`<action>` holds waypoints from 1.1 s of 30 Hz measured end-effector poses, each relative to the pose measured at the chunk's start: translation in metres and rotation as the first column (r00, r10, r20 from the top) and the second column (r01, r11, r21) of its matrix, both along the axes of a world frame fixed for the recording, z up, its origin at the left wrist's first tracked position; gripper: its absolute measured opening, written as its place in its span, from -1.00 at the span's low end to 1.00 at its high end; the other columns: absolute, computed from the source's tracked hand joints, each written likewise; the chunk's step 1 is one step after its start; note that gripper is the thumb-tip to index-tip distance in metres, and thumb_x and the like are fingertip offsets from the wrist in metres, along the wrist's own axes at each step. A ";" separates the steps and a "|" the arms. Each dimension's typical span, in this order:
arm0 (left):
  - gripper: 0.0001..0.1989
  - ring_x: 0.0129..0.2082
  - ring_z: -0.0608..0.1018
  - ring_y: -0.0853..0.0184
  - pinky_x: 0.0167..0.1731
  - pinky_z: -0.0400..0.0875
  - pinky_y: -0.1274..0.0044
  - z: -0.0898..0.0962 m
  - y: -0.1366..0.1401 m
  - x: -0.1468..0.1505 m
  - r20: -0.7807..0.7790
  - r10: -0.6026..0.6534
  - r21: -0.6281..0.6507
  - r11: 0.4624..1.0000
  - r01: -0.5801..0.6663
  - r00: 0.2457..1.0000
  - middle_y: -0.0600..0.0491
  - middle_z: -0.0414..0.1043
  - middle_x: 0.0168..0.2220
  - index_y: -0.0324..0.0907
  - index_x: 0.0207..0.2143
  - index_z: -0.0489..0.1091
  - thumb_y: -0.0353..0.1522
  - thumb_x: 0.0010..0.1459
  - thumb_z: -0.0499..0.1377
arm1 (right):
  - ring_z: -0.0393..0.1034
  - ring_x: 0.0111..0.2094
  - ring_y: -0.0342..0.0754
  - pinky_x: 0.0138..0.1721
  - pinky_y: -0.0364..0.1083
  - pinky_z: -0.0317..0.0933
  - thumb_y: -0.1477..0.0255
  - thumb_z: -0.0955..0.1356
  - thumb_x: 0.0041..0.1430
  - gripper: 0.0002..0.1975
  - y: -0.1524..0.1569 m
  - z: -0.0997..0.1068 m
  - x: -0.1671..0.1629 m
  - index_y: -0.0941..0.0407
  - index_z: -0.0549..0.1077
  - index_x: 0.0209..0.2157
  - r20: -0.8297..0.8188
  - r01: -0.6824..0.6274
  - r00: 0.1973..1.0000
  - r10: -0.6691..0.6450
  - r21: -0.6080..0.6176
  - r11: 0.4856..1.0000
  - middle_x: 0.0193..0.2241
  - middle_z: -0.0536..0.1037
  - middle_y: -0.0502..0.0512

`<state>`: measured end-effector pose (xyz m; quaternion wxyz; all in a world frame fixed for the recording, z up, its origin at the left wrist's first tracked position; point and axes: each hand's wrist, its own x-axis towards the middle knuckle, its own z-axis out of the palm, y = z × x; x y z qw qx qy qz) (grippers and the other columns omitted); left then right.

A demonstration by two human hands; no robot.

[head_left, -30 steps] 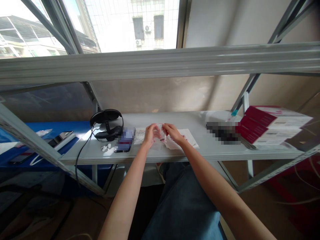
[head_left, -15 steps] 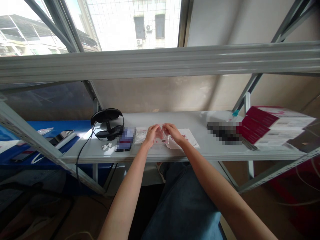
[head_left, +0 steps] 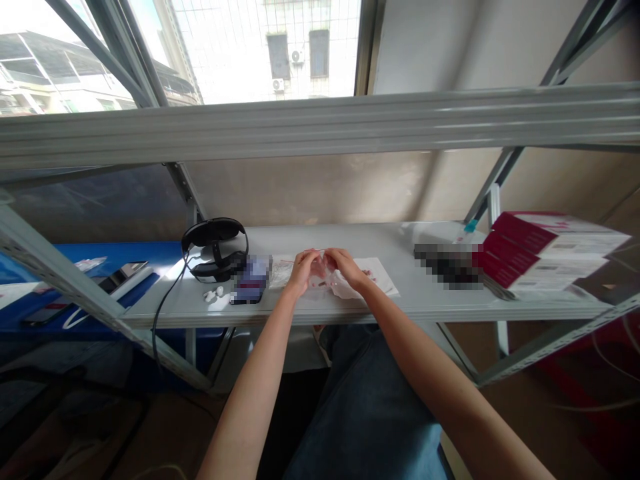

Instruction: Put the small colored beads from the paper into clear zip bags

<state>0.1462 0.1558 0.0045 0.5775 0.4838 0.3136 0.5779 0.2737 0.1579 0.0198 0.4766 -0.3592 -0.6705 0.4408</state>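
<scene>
Over the grey shelf, my left hand (head_left: 303,272) and my right hand (head_left: 344,265) are close together, fingers bent inward. Between them is a clear plastic bag (head_left: 319,281), with a thin red line along its top edge, and both hands pinch it near that edge. A small dark mark and reddish spots show on or in the bag; I cannot tell which. Under my right hand and wrist lies a white sheet or pouch (head_left: 383,273) with small reddish bits on it. Left of my left hand lies more clear plastic (head_left: 281,272), also with a red line.
Black headphones (head_left: 215,250), white earbuds (head_left: 214,293) and a blurred phone (head_left: 249,283) sit to the left on the shelf (head_left: 310,237). At right are a pixelated dark object (head_left: 447,265) and red-and-white boxes (head_left: 545,250). A metal beam (head_left: 320,127) crosses above.
My hands stay at nearly the same place with slight finger movement. The dark mark at the bag has shifted a little left and down.
</scene>
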 end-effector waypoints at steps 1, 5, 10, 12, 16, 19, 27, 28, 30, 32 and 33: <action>-0.75 -0.72 0.38 0.45 -0.74 0.24 0.60 0.000 0.000 0.000 0.000 0.003 -0.012 1.000 -0.003 1.000 0.17 0.28 -0.63 -0.22 -0.59 0.25 -0.23 -0.07 0.16 | 0.03 -0.61 -0.19 -0.53 -0.16 -0.06 0.33 0.15 0.06 -0.70 0.001 0.000 0.000 0.11 0.17 -0.69 0.004 0.010 1.000 -0.010 0.006 1.000 -0.71 0.13 -0.09; -0.74 -0.72 0.39 0.43 -0.71 0.27 0.58 0.002 -0.001 -0.001 0.002 0.014 -0.056 0.998 -0.014 1.000 0.16 0.30 -0.64 -0.21 -0.54 0.26 -0.18 -0.04 0.13 | 0.03 -0.62 -0.19 -0.52 -0.16 -0.05 0.31 0.16 0.07 -0.69 0.003 0.000 0.000 0.10 0.14 -0.69 0.008 0.027 1.000 -0.027 0.026 0.999 -0.72 0.13 -0.10; -0.70 -0.76 0.34 0.48 -0.75 0.17 0.62 0.003 -0.001 -0.001 -0.043 0.026 -0.021 0.999 -0.027 0.999 0.12 0.34 -0.65 -0.24 -0.54 0.29 -0.16 -0.01 0.12 | 0.02 -0.61 -0.20 -0.52 -0.16 -0.05 0.28 0.17 0.08 -0.68 0.006 -0.004 -0.001 0.10 0.14 -0.68 -0.008 0.079 0.997 -0.079 0.050 0.996 -0.70 0.12 -0.10; -0.68 -0.77 0.31 0.51 -0.77 0.13 0.63 0.003 0.000 -0.001 -0.050 0.039 0.004 0.999 -0.039 0.998 0.11 0.35 -0.64 -0.25 -0.52 0.32 -0.15 0.00 0.12 | 0.02 -0.61 -0.20 -0.53 -0.17 -0.05 0.28 0.17 0.08 -0.68 0.007 -0.005 -0.002 0.10 0.14 -0.67 -0.021 0.098 0.995 -0.097 0.052 0.994 -0.69 0.13 -0.10; -0.65 -0.76 0.32 0.51 -0.76 0.14 0.63 0.003 -0.001 -0.001 -0.023 0.100 0.001 0.995 -0.100 0.995 0.10 0.36 -0.61 -0.26 -0.48 0.35 -0.11 0.00 0.10 | 0.04 -0.62 -0.21 -0.53 -0.17 -0.04 0.28 0.16 0.11 -0.65 0.006 -0.004 -0.001 0.11 0.16 -0.69 -0.024 0.120 0.993 -0.118 0.062 0.991 -0.71 0.14 -0.10; -0.63 -0.77 0.30 0.52 -0.78 0.11 0.63 0.005 -0.004 -0.002 -0.012 0.136 0.021 0.991 -0.136 0.991 0.12 0.36 -0.59 -0.25 -0.41 0.36 -0.10 0.02 0.08 | 0.08 -0.63 -0.19 -0.53 -0.17 -0.01 0.22 0.15 0.14 -0.62 0.004 -0.002 0.000 0.12 0.22 -0.66 0.012 0.076 0.997 -0.077 0.046 0.996 -0.73 0.17 -0.09; -0.65 -0.82 0.26 0.54 -0.84 -0.02 0.70 0.027 -0.004 -0.043 -0.115 0.417 0.052 0.909 -0.414 0.901 0.17 0.32 -0.65 -0.18 -0.40 0.25 -0.06 0.05 0.02 | 0.27 -0.38 -0.12 -0.30 -0.14 0.11 0.28 0.25 0.12 -0.77 0.008 -0.010 0.013 0.13 0.42 -0.32 0.396 0.150 0.873 -0.284 0.338 0.929 -0.42 0.43 0.05; -0.65 -0.82 0.25 0.54 -0.84 -0.01 0.70 0.029 -0.002 -0.052 -0.176 0.430 0.070 0.903 -0.424 0.886 0.17 0.33 -0.65 -0.18 -0.42 0.24 -0.06 0.05 0.02 | 0.28 -0.33 -0.10 -0.25 -0.12 0.10 0.31 0.27 0.11 -0.78 0.009 -0.012 0.014 0.12 0.43 -0.27 0.450 0.150 0.830 -0.329 0.388 0.909 -0.37 0.44 0.07; -0.67 -0.81 0.26 0.54 -0.82 0.08 0.69 0.030 0.001 -0.068 -0.304 0.407 0.095 0.913 -0.397 0.862 0.15 0.34 -0.64 -0.19 -0.45 0.23 -0.09 0.06 0.02 | 0.26 -0.24 -0.05 -0.17 -0.08 0.08 0.33 0.29 0.10 -0.76 0.010 -0.015 0.016 0.11 0.43 -0.20 0.534 0.130 0.753 -0.384 0.452 0.882 -0.30 0.44 0.12; -0.69 -0.81 0.26 0.54 -0.80 0.10 0.69 0.027 0.004 -0.079 -0.416 0.407 0.106 0.910 -0.401 0.813 0.14 0.34 -0.64 -0.20 -0.46 0.24 -0.12 0.08 0.00 | 0.24 -0.18 0.00 -0.13 -0.05 0.06 0.29 0.28 0.11 -0.71 0.009 -0.016 0.015 0.10 0.43 -0.15 0.595 0.117 0.692 -0.408 0.466 0.877 -0.25 0.43 0.16; -0.70 -0.81 0.26 0.53 -0.80 0.10 0.68 0.024 0.005 -0.082 -0.470 0.402 0.105 0.910 -0.402 0.786 0.13 0.33 -0.64 -0.20 -0.46 0.25 -0.14 0.09 -0.01 | 0.23 -0.17 0.02 -0.12 -0.04 0.05 0.26 0.27 0.12 -0.69 0.009 -0.017 0.013 0.09 0.42 -0.13 0.619 0.118 0.666 -0.417 0.464 0.878 -0.23 0.43 0.17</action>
